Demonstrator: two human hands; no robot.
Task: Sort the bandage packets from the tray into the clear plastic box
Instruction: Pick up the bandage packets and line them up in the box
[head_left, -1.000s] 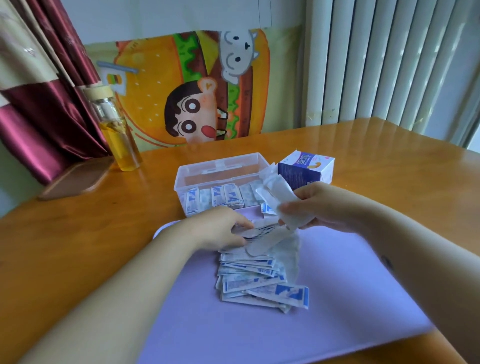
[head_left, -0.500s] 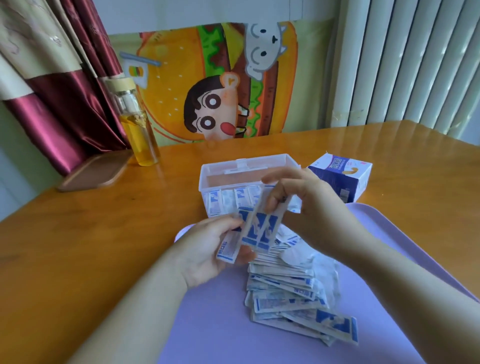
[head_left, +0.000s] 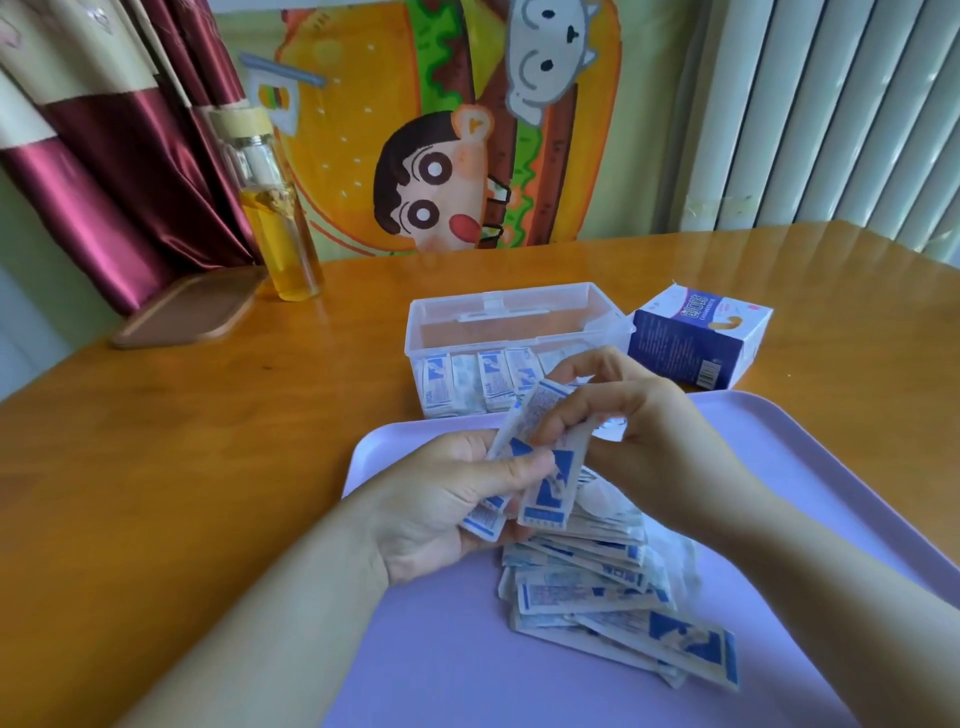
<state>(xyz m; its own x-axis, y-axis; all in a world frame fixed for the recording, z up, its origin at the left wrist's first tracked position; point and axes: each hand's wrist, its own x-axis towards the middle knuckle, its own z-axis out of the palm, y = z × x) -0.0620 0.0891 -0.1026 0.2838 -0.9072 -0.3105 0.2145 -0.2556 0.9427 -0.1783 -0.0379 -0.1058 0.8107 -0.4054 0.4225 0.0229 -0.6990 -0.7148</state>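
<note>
left hand (head_left: 441, 512) grips a few bandage packets (head_left: 545, 467) | right hand (head_left: 639, 431) pinches their top | loose pile (head_left: 613, 597) on tray (head_left: 441, 665) | box (head_left: 514, 332) behind

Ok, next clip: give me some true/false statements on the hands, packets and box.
1. The left hand and right hand both hold packets over the tray. True.
2. The box is empty. False: a row of packets stands along its near wall.
3. A pile of packets lies on the tray. True.
4. The carton lies on the tray. False: it sits on the table, right of the box.
</note>
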